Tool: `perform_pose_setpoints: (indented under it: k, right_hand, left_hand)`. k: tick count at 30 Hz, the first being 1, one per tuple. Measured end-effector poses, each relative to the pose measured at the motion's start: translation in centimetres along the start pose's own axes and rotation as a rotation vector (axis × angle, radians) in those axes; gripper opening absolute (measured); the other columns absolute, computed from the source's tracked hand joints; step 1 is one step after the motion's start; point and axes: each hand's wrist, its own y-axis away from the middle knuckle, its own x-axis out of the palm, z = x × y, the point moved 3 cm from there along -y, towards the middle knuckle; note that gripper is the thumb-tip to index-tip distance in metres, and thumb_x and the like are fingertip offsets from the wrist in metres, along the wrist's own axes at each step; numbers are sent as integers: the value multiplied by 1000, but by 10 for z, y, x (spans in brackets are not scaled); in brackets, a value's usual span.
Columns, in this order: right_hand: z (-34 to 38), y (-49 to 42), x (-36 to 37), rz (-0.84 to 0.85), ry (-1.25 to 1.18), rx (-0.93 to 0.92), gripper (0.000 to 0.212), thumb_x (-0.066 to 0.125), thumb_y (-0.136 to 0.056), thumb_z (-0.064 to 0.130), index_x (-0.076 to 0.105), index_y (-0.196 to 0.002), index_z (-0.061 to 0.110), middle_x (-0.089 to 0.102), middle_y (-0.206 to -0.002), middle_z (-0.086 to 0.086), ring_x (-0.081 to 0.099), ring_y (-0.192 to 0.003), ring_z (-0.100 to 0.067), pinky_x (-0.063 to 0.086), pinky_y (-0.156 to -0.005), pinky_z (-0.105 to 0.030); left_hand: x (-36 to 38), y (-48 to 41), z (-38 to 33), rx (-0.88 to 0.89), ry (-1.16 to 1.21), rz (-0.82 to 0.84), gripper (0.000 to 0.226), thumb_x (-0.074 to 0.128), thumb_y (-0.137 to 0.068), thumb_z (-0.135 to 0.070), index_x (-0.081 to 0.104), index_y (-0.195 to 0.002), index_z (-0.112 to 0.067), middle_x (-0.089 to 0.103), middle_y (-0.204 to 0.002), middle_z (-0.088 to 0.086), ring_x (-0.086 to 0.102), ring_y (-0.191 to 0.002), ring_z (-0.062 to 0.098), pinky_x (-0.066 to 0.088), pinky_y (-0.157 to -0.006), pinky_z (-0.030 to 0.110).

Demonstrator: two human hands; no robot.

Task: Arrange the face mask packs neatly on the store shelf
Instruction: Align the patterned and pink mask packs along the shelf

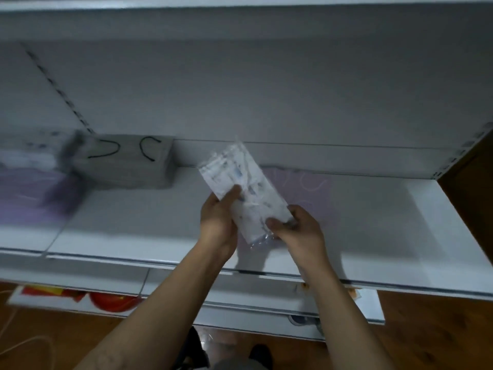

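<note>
Above the middle of the white shelf, both hands are holding one clear-wrapped white mask pack, which is tilting with its far end leaning left. The left hand is gripping the pack's left edge, thumb curled over the front. The right hand is pinching the near corner, where loose film is bunching.

That slippery wrap is probably posing the main risk. A pinch on film alone could be letting the pack slide out and land crooked, or land on the pale lilac pack lying on the shelf just beyond. Set down at this tilt, it would be sitting out of line with the grey mask stack at the back left.

Blue print is showing on the pack, but blur is making it unreadable.
</note>
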Motion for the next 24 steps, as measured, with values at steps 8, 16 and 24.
perform_pose_setpoints:
  k: [8, 16, 24]
  right_hand:
    - [8, -15, 89, 58, 29, 104, 33, 64, -89, 7, 43, -65, 9, 49, -41, -2, 49, -36, -14, 40, -42, -22]
    - [57, -27, 216, 203, 219, -57, 44, 66, -89, 19, 35, -59, 14, 38, -40, 0, 36, -38, -10, 29, -44, -24]
    - [72, -32, 390, 89, 169, -114, 13, 72, -84, 23, 59, -87, 23, 66, -79, 3, 59, -64, -13, 42, -60, -29]
  left_hand:
    - [-87, -4, -75, 180, 82, -242, 26, 61, -89, 2, 61, -111, -10, 69, -108, 15, 66, -95, 29, 57, -73, 35]
    - [-210, -18, -189, 429, -456, -354, 20, 71, -85, -7, 63, -100, -17, 68, -82, 2, 62, -65, 10, 49, -47, 23]
    - [-341, -70, -294, 450, -622, -361, 15, 66, -90, -9, 65, -104, -14, 64, -68, 2, 52, -44, 4, 40, -45, 17]
